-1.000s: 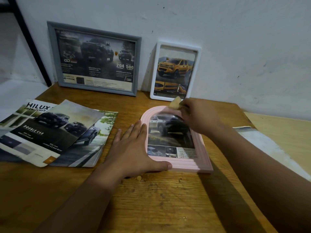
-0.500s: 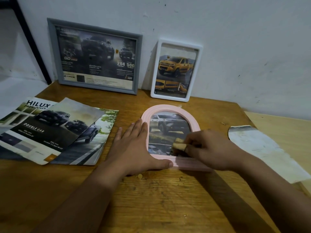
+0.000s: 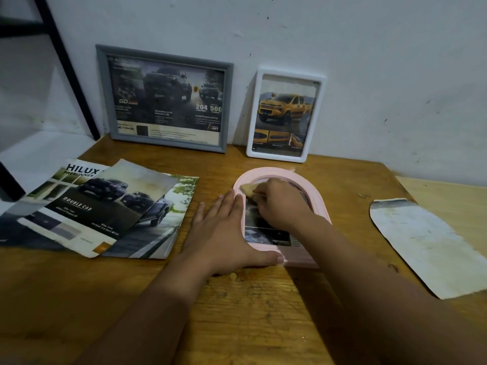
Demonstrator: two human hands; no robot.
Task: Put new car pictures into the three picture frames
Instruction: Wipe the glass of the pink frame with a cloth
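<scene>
Pink frame (image 3: 315, 198) holding car picture, left hand (image 3: 224, 233) flat beside, right hand (image 3: 279, 204) pinching tan cloth (image 3: 247, 189)

Left hand (image 3: 224, 233) lies flat, fingers straight and together, thumb stretched sideways; right hand (image 3: 279, 204) is curled, fingertips pinching, both forearms extended forward.

Left hand (image 3: 224, 230) lying flat, bracing pink arched frame (image 3: 320, 204) on wooden table (image 3: 250, 312), right hand (image 3: 279, 204) pressing small tan pad (image 3: 247, 188) on its glass.
</scene>
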